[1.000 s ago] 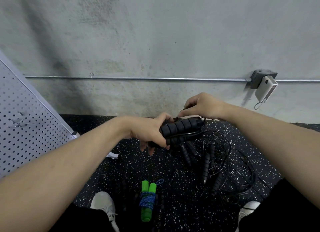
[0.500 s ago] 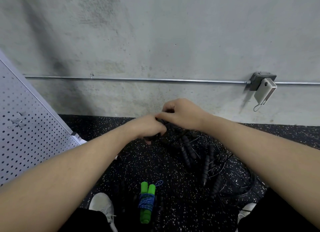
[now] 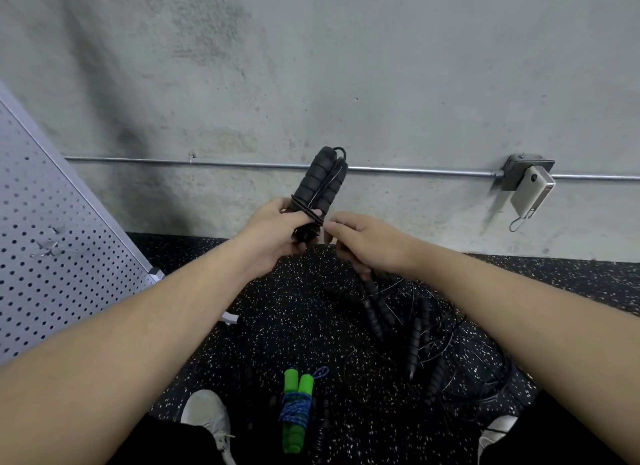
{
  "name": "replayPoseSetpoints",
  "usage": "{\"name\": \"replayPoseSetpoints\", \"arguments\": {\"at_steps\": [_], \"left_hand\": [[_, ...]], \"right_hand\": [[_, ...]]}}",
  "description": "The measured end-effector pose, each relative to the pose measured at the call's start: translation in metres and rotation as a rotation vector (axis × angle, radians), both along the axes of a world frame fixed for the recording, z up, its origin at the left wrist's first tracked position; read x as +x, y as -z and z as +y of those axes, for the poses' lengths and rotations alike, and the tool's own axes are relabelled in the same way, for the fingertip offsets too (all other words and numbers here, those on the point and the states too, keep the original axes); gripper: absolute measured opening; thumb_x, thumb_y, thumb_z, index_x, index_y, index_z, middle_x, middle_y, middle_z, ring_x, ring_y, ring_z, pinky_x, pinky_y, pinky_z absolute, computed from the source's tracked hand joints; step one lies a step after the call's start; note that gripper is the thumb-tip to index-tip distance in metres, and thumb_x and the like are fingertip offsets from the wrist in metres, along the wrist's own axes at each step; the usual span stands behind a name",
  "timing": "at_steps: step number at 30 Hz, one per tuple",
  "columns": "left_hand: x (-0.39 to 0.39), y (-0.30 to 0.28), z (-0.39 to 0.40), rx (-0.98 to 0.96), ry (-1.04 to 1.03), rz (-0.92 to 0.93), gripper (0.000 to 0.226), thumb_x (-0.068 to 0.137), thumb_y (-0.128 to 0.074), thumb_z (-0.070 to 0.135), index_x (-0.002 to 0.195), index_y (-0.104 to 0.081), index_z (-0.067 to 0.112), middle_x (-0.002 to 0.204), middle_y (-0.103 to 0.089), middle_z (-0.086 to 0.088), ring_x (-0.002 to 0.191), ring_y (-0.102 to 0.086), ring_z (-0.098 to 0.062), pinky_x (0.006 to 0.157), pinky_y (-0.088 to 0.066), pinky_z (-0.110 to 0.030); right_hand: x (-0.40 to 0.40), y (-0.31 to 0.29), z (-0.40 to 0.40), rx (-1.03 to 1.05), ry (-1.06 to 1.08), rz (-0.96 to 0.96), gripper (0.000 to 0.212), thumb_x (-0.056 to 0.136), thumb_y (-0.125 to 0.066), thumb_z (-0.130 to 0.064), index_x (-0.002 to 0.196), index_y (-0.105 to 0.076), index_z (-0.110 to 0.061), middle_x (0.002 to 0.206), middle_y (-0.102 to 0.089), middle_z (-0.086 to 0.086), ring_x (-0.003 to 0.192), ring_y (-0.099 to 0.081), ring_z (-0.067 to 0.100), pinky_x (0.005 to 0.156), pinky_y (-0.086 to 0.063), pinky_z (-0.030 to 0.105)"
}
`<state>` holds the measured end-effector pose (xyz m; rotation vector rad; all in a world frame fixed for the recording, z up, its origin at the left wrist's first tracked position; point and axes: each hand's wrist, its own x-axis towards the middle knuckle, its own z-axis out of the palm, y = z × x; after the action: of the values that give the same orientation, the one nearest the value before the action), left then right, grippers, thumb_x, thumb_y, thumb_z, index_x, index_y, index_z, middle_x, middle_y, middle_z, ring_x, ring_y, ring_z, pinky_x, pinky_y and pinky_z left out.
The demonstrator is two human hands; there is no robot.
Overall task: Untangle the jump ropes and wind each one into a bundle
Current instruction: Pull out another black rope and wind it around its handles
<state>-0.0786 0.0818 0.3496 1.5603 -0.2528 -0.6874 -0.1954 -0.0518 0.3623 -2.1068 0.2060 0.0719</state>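
My left hand [image 3: 277, 232] grips the lower end of a black jump rope bundle [image 3: 320, 182], two ribbed foam handles side by side, standing upright with thin black cord wrapped round them. My right hand [image 3: 367, 242] sits just to its right, fingers curled, thumb and fingertip touching the cord wraps at the bundle's base. Below the right hand a tangle of black jump ropes [image 3: 412, 329] with several ribbed handles lies on the floor. A wound bundle with green handles and blue cord [image 3: 294, 409] lies near my feet.
Black speckled rubber floor [image 3: 294, 326] meets a concrete wall with a metal conduit [image 3: 415, 170]. A white power bank [image 3: 531, 192] hangs from a junction box at the right. A grey perforated panel [image 3: 52, 256] leans at the left. My white shoes [image 3: 206, 412] flank the green bundle.
The black handle bundle has turned from lying sideways, low over the tangle, to standing upright and raised in my left hand. My right hand has come round to the bundle's right side.
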Motion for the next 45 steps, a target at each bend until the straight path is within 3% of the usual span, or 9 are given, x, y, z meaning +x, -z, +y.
{"name": "replayPoseSetpoints", "arguments": {"at_steps": [8,13,21,26,28,30,33,36,45], "left_hand": [[-0.006,-0.026,0.016,-0.191,0.239,0.117,0.040,0.097,-0.058,0.000,0.126,-0.047,0.025,0.095,-0.065,-0.016,0.062,-0.060,-0.025,0.046,-0.044,-0.023],[-0.012,-0.032,0.023,-0.283,0.285,0.194,0.045,0.081,-0.065,0.008,0.120,-0.047,0.021,0.083,-0.069,-0.015,0.058,-0.058,-0.023,0.044,-0.042,-0.019],[-0.016,-0.025,0.018,-0.500,0.201,0.356,0.038,0.089,-0.058,0.016,0.127,-0.058,0.015,0.085,-0.062,-0.005,0.051,-0.044,-0.010,0.040,-0.033,-0.013],[-0.024,-0.023,0.019,-0.336,0.347,0.418,0.025,0.088,-0.055,0.019,0.108,-0.065,0.010,0.079,-0.061,-0.004,0.044,-0.039,-0.006,0.033,-0.025,-0.011],[-0.025,-0.022,0.020,-0.211,0.445,0.371,0.031,0.088,-0.054,0.017,0.116,-0.066,0.011,0.081,-0.062,-0.006,0.043,-0.039,-0.007,0.032,-0.027,-0.012],[-0.025,-0.020,0.019,-0.100,0.538,0.333,0.034,0.088,-0.052,0.015,0.120,-0.066,0.012,0.080,-0.061,-0.006,0.041,-0.040,-0.007,0.030,-0.027,-0.012],[-0.025,-0.019,0.015,0.067,0.631,0.260,0.034,0.089,-0.054,0.013,0.121,-0.065,0.012,0.080,-0.063,-0.007,0.039,-0.041,-0.008,0.029,-0.027,-0.013],[-0.026,-0.019,0.014,0.259,0.710,0.127,0.026,0.099,-0.053,0.011,0.116,-0.071,0.019,0.083,-0.066,-0.004,0.046,-0.045,-0.010,0.032,-0.030,-0.013],[-0.041,-0.010,0.007,0.555,0.828,-0.263,0.031,0.103,-0.057,0.015,0.128,-0.067,0.031,0.080,-0.060,-0.002,0.048,-0.049,-0.013,0.040,-0.037,-0.020]], "right_hand": [[-0.007,0.002,-0.024,0.314,-0.061,-0.020,0.029,0.108,-0.039,-0.030,0.087,-0.052,-0.017,0.060,-0.033,-0.008,0.053,-0.029,0.009,0.050,-0.025,0.023],[-0.013,0.008,-0.027,0.281,-0.082,-0.047,0.039,0.102,-0.045,-0.043,0.076,-0.052,-0.015,0.055,-0.036,-0.006,0.054,-0.037,0.014,0.060,-0.048,0.032],[-0.019,0.018,-0.014,0.201,-0.142,-0.136,0.035,0.109,-0.036,-0.028,0.089,-0.057,-0.009,0.064,-0.044,0.000,0.060,-0.046,0.017,0.061,-0.046,0.026],[-0.015,0.025,-0.025,-0.038,-0.113,-0.213,0.034,0.097,-0.061,-0.030,0.070,-0.055,-0.010,0.059,-0.047,-0.013,0.052,-0.044,0.002,0.054,-0.039,0.017],[-0.012,0.051,-0.057,-0.220,-0.128,-0.142,0.008,0.089,-0.074,-0.029,0.087,-0.067,-0.024,0.083,-0.065,-0.014,0.079,-0.063,-0.001,0.074,-0.054,0.020],[-0.016,0.074,-0.083,-0.405,-0.121,0.034,0.018,0.087,-0.077,-0.034,0.100,-0.065,-0.037,0.100,-0.068,-0.009,0.102,-0.067,0.015,0.092,-0.057,0.039],[-0.010,0.045,-0.067,-0.518,-0.221,-0.004,0.013,0.096,-0.063,-0.023,0.087,-0.066,-0.031,0.087,-0.059,-0.021,0.081,-0.059,0.001,0.077,-0.046,0.019],[-0.006,0.019,-0.047,-0.619,-0.354,-0.226,0.013,0.092,-0.068,-0.022,0.097,-0.074,-0.011,0.087,-0.054,-0.012,0.076,-0.053,0.009,0.069,-0.043,0.027],[-0.002,0.016,-0.054,-0.773,-0.331,-0.006,0.023,0.092,-0.065,-0.046,0.106,-0.074,-0.029,0.098,-0.070,-0.013,0.086,-0.062,0.011,0.080,-0.051,0.031]]}}
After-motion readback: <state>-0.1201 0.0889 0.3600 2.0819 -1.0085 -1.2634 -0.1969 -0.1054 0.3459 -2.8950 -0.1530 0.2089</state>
